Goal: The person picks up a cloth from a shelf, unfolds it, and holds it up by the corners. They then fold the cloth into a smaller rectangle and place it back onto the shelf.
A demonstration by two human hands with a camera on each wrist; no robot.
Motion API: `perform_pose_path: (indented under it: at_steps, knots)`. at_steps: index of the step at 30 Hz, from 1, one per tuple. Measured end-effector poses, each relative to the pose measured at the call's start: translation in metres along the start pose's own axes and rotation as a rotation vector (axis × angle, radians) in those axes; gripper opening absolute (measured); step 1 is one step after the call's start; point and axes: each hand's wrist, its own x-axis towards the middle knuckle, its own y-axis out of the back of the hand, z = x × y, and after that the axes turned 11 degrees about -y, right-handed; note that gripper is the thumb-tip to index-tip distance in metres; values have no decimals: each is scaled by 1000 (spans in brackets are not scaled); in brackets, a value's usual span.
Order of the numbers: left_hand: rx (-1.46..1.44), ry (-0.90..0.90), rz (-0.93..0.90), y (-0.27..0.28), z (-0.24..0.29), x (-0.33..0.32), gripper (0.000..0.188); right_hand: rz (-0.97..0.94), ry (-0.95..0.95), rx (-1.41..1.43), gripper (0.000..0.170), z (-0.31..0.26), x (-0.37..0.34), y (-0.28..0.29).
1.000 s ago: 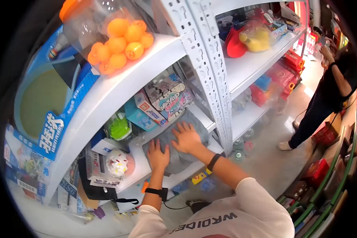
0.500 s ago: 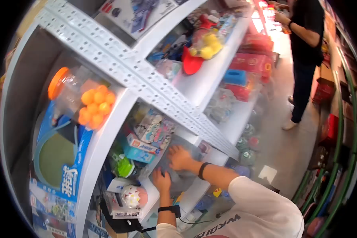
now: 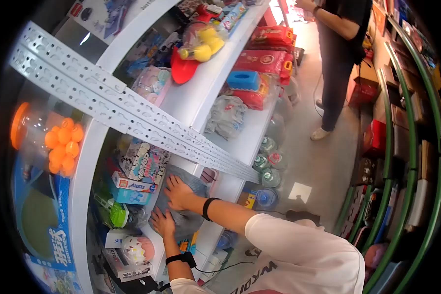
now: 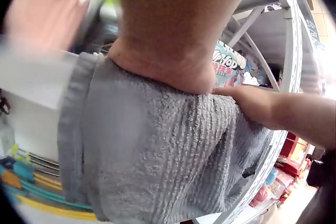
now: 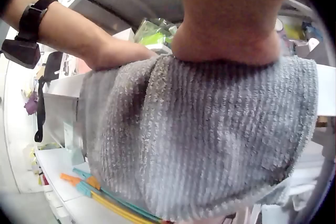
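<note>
A grey ribbed towel [image 3: 186,223] lies over a white shelf, its front part hanging down past the edge in both wrist views. My right hand [image 3: 179,193] rests on its far part with the fingers spread. Nearer to me, my left hand [image 3: 163,223] lies on the towel's left side, fingers loosely extended. In the left wrist view the towel [image 4: 157,150] drapes in folds below the wrist. My fingertips are hidden behind the wrists in both wrist views.
Behind the towel stand colourful boxes [image 3: 144,161] and a bright green toy [image 3: 118,214]. A cupcake-shaped item [image 3: 138,249] sits to the left. A perforated white post [image 3: 132,115] rises on the right. Another person [image 3: 335,54] stands in the aisle.
The head view has turned rightward, so shelf and hands appear farther left. Both hands stay on the towel, with the left one drawn slightly toward me relative to the right.
</note>
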Motion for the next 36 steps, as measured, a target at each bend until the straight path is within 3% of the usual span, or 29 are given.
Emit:
perform_pose_path:
  at_steps: [8,14,19,27,31,33,36]
  knots:
    - [-48,5,23,5,7,0,69,73,15,-23,70,0,3,-5]
    - [-20,-8,20,-3,3,0,69,-106,0,-55,76,-1,1,8]
    - [-47,27,9,8,9,-3,69,-112,4,-80,78,0,4,12]
    - [-32,-49,54,-6,-8,-1,68,-247,214,-71,83,23,9,34]
    - [-48,-37,53,-4,-4,-1,66,-205,108,-93,86,18,18,20]
    - [-47,-38,67,-7,-7,-1,66,-58,-39,-33,93,13,23,5]
    - [-15,-32,47,-7,-9,2,67,-142,55,-183,100,18,30,8]
